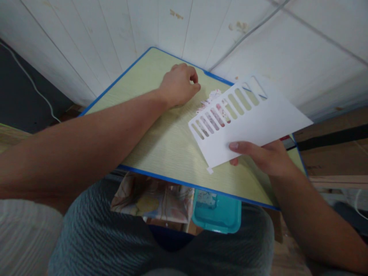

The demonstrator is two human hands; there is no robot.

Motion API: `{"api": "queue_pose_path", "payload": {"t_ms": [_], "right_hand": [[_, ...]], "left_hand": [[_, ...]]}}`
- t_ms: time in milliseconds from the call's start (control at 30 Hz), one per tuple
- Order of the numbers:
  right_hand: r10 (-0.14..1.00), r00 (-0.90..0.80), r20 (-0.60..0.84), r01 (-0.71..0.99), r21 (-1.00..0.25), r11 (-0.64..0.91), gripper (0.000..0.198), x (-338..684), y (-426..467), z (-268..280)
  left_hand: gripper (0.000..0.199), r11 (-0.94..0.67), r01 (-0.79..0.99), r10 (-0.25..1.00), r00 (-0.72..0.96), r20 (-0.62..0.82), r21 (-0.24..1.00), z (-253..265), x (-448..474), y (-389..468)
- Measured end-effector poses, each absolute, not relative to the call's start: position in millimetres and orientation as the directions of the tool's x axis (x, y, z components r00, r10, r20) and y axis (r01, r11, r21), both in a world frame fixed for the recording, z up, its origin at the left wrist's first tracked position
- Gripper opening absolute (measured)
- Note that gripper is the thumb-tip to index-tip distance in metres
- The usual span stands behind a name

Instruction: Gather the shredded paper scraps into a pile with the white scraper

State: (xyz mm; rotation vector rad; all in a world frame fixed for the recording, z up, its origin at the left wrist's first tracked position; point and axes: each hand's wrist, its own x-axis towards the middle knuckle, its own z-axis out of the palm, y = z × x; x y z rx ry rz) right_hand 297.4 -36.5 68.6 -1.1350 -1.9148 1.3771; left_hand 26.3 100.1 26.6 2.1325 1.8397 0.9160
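My right hand grips a stiff white sheet by its near edge, thumb on top and fingers underneath. A row of long rounded slots is cut along the sheet's far side, and a small tab sticks out at its near left corner. Through the slots and past the far edge shows a heap of patterned paper scraps on the table. Left of that heap, my left hand is above the tabletop, its fingers curled toward the thumb. Whether anything is pinched there is hidden.
The pale green table has a blue edge and stands against a white plank wall. Below its near edge are a patterned bag and a turquoise plastic container. A red and black object lies partly behind the sheet.
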Motion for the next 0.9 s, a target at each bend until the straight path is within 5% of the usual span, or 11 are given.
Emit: {"api": "queue_pose_path", "payload": {"t_ms": [467, 900], "right_hand": [[0.688, -0.694, -0.212, 0.331, -0.943, 0.043, 0.014, 303.0, -40.1, 71.5], [0.678, -0.700, -0.223, 0.325, -0.945, 0.025, 0.020, 300.8, -39.8, 73.4]], "left_hand": [[0.010, -0.228, 0.806, 0.942, 0.041, 0.332, 0.546, 24.7, 24.7, 102.1], [0.009, -0.215, 0.811, 0.948, 0.040, 0.315, 0.545, 24.7, 23.8, 101.6]]}}
